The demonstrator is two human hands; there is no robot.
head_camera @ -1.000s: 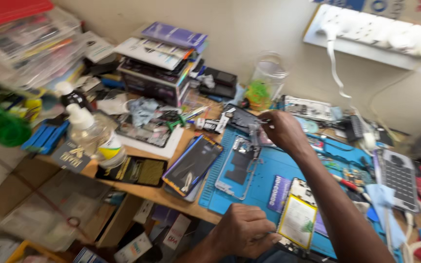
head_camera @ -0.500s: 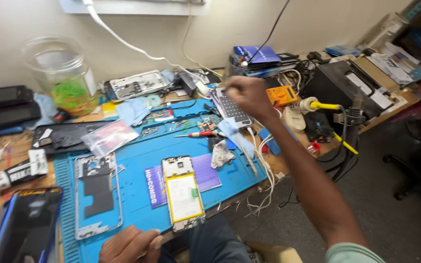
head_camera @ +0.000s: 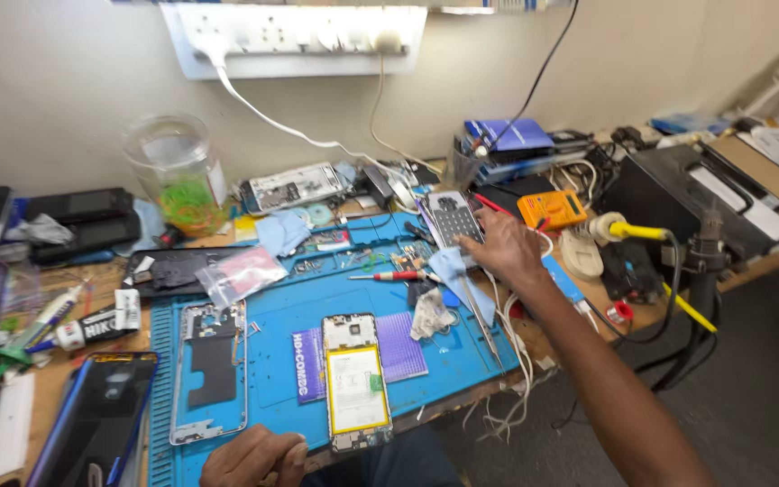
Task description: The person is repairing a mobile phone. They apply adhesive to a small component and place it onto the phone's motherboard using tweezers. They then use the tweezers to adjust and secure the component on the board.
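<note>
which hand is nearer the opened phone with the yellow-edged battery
Left. The left hand rests at the mat's near edge, just left of the opened phone's bottom end. The right hand is up by the grey keypad device, well beyond the phone.

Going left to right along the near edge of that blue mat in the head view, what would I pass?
Dark phone → silver phone frame → left hand → opened phone with yellow-edged battery → crumpled wipe → tweezers → right hand.
</note>
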